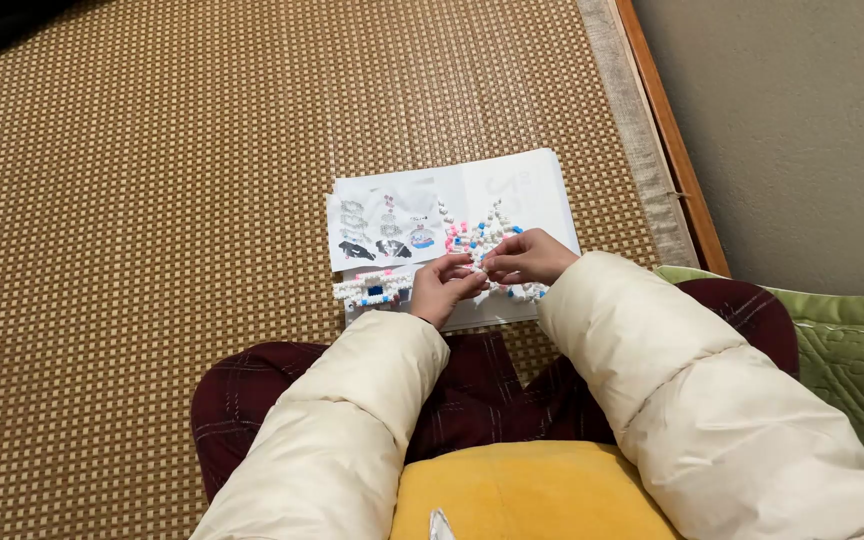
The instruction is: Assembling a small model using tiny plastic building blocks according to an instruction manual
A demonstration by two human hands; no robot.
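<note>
Head view: left hand and right hand both pinch the beaded piece, fingertips meeting over it; paper sheet beneath, smaller beaded block just left of the fingers.

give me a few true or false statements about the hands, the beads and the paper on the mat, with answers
1. Both hands meet over the strung beads. True: the left hand and right hand pinch the beadwork together.
2. The paper sheet lies on a bare wooden table. False: it lies on a woven mat.
3. A small finished bead piece lies beside the left hand. True.
4. The beads are all black. False: they are mostly white, with some pink and blue.
5. The sleeves are cream and puffy. True.
6. A yellow cushion lies beyond the paper. False: it sits in the person's lap, nearer than the paper.
</note>
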